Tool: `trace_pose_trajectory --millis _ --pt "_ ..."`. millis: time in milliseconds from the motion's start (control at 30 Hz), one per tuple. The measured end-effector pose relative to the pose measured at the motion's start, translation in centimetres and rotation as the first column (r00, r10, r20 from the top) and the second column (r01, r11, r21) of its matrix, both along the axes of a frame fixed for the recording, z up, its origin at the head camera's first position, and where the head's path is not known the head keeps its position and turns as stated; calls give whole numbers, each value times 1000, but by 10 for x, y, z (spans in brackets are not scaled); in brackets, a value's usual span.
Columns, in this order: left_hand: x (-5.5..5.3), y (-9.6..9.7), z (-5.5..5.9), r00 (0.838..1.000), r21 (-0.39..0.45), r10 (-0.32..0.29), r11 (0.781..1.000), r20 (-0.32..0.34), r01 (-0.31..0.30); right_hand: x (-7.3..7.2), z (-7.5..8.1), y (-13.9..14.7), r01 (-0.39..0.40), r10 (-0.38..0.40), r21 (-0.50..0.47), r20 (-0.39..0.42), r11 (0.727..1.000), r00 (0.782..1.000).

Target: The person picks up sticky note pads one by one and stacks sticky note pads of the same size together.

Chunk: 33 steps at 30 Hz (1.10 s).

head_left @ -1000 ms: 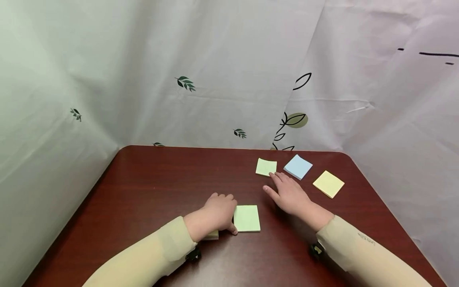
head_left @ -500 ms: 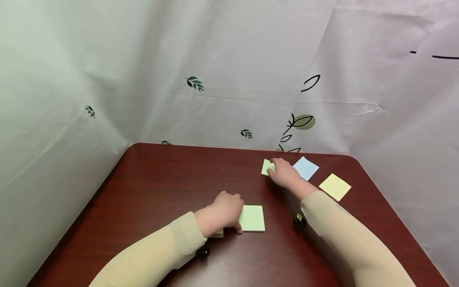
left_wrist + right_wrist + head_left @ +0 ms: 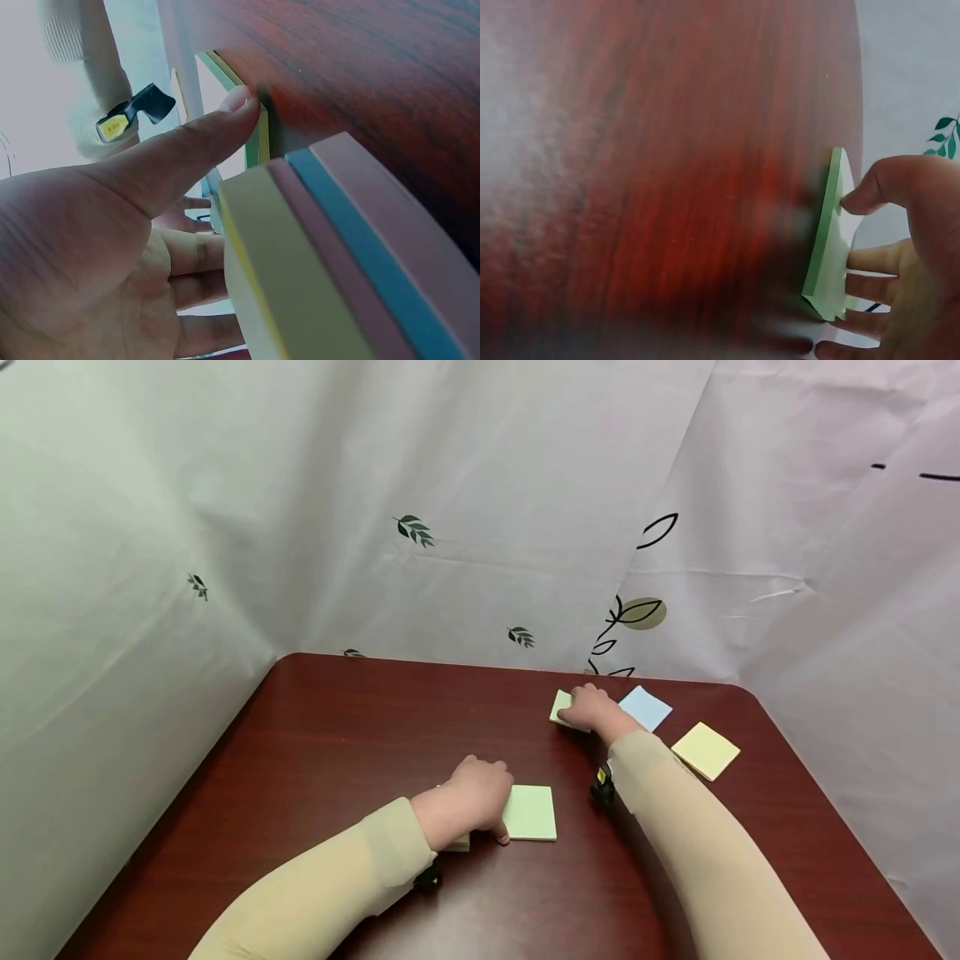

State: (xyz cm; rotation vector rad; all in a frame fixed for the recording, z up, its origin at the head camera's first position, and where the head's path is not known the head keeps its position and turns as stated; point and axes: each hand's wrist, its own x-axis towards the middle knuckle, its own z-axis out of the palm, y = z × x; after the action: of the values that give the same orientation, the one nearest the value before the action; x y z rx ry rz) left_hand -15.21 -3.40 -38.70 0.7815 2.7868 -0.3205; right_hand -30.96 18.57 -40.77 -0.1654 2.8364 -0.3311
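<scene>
In the head view, a light green sticky note pad lies mid-table. My left hand is at its left side, curled over that edge; the thumb presses the pad's side in the left wrist view. Beside it, partly under this hand, stands a stack of sticky note pads in cream, pink and blue layers. Farther back, my right hand grips a smaller light green sticky note pad on the table, thumb and fingers on opposite sides. The hand covers much of this pad in the head view.
A light blue sticky note pad lies just right of my right hand, partly behind the wrist. A pale yellow pad is farther right. The dark red wooden table ends at a white patterned cloth.
My right hand has moved forward onto the far green pad and curled its fingers around it. My left hand keeps its place by the near green pad. The head view has shifted slightly.
</scene>
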Motion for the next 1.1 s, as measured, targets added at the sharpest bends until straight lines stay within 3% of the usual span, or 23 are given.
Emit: trace_pose_trajectory --millis 333,700,1100 --pt "-3 -2 -2 1000 -11 3 1000 10 -3 -8 12 4 -104 98 38 136 994 986" --pt "-8 -5 -4 1000 14 10 1000 19 -10 -6 13 0 -118 107 69 146 991 984" --pt "-4 -2 -3 1000 33 2 999 16 -2 -4 20 1 -205 171 151 209 967 963"
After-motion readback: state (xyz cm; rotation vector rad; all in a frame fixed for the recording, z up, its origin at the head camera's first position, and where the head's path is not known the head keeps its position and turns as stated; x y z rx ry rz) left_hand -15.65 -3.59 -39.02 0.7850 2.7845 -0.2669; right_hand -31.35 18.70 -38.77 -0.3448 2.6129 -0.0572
